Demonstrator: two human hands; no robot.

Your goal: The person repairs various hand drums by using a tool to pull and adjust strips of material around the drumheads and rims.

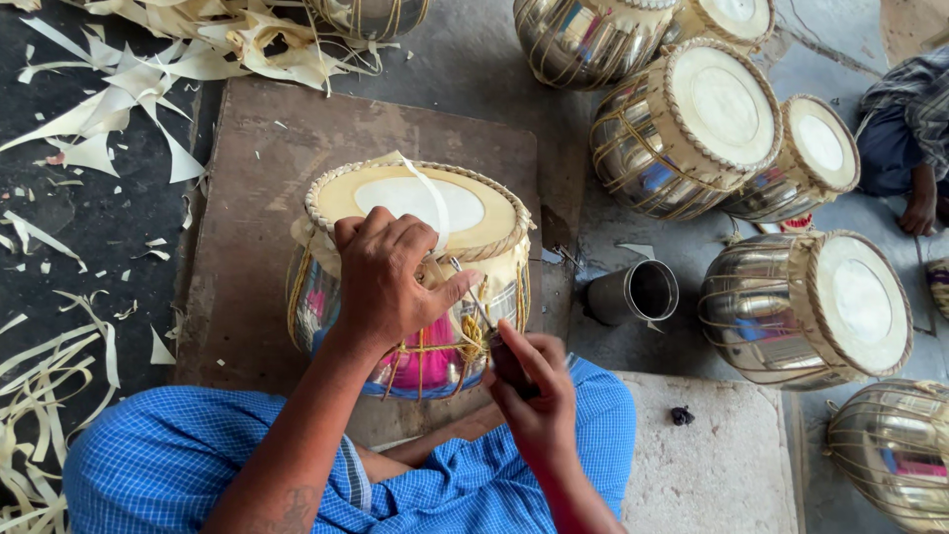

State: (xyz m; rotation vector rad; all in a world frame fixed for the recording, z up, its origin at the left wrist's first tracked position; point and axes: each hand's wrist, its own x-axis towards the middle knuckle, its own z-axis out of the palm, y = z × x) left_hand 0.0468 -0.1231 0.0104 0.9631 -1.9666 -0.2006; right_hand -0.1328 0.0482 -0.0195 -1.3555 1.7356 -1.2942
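Note:
A shiny metal drum [415, 208] with a pale skin head and braided rim stands on a brown board [257, 198] in front of me. My left hand [388, 272] lies over the drum's near rim and grips its edge. A thin pale strip [427, 193] curls up across the head beside my fingers. My right hand [529, 381] is closed around the dark handle of a thin metal tool [473, 297], whose tip reaches the lacing at the drum's near side. My blue checked cloth [168, 455] covers my lap below.
Several finished metal drums [692, 129] lie at the upper right and right. A small metal cup [638, 290] stands on the floor beside the board. Pale strip offcuts [119, 109] litter the left floor. Another person's foot [919, 203] shows at the far right.

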